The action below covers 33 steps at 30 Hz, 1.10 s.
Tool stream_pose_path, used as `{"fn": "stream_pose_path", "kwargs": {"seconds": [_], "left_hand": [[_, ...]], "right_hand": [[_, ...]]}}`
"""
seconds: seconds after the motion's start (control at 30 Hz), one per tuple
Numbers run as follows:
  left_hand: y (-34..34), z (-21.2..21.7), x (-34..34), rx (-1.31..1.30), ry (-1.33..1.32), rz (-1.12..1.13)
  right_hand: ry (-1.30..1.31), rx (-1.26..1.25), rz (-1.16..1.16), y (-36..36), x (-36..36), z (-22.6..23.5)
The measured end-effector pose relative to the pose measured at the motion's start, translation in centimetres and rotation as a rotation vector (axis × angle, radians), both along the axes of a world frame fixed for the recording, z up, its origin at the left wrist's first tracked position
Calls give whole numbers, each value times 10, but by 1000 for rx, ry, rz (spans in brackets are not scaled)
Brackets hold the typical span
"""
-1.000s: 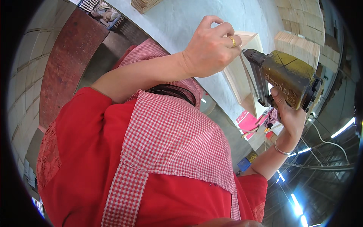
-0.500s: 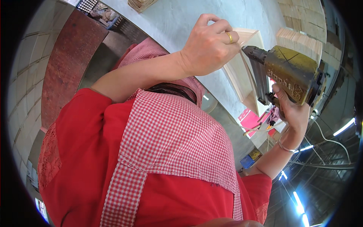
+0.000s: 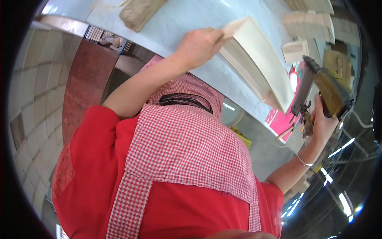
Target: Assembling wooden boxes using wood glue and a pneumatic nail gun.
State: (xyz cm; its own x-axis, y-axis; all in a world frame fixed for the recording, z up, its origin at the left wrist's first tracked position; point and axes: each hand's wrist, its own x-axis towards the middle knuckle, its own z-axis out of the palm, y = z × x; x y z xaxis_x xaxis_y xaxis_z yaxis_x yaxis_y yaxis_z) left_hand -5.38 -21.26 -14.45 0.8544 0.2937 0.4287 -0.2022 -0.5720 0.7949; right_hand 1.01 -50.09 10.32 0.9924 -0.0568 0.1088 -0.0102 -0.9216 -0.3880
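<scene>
- Work status: the pale wooden frame (image 3: 258, 67) lies on the light blue counter (image 3: 187, 20), running from the left hand toward the fastening tool. As far as its surfaces show, it looks assembled, but no fasteners or joints can be made out, so how many are already driven cannot be told.
- Judgement: the work appears to be mid-course. The frame is steadied and the tool is up, but the tool's nose stands near the frame's lower end without touching it.
- Left hand (image 3: 199, 46): the arm is stretched forward over the counter. The fingers are curled shut on the upper corner of the frame, where a thin strip sticks out past the knuckles. The grip is firm and the wrist is straight.
- Right hand (image 3: 322, 125): the forearm rises from the lower right with the elbow bent and a thin bracelet (image 3: 303, 160) on the wrist. The hand is wrapped shut around the grip of a dark, yellow-bodied power nailer (image 3: 326, 89). Whether a finger lies on the trigger cannot be told.
- Tool attitude: the nailer is held upright beside the frame, its dark magazine facing the frame's long edge.
- Surroundings: stacked wooden blocks (image 3: 306, 24) and one single block (image 3: 294, 51) lie on the counter beyond the frame. A brown piece (image 3: 139, 12) rests at the counter's far left. A pink item (image 3: 284, 119) sits just below the frame's lower end.
</scene>
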Motion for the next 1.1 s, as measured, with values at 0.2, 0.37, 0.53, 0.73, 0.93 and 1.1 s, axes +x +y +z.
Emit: {"fn": "stream_pose_path", "kwargs": {"seconds": [0.2, 0.37, 0.53, 0.73, 0.93, 1.1], "left_hand": [[37, 47, 2, 371, 231, 57], [65, 69, 26, 453, 414, -39], [72, 74, 49, 363, 573, -114], [81, 75, 57, 328, 714, -168], [75, 56, 24, -97, 542, -79], [58, 51, -12, 16, 212, 10]], "right_hand": [[-42, 85, 94, -141, -23, -65], [-189, -550, 38, -217, -27, -167], [106, -481, -283, -235, -28, -211], [23, -538, -250, -229, -23, -234], [-204, -520, -169, -214, -7, -215], [-445, -168, -46, -203, 70, -222]]}}
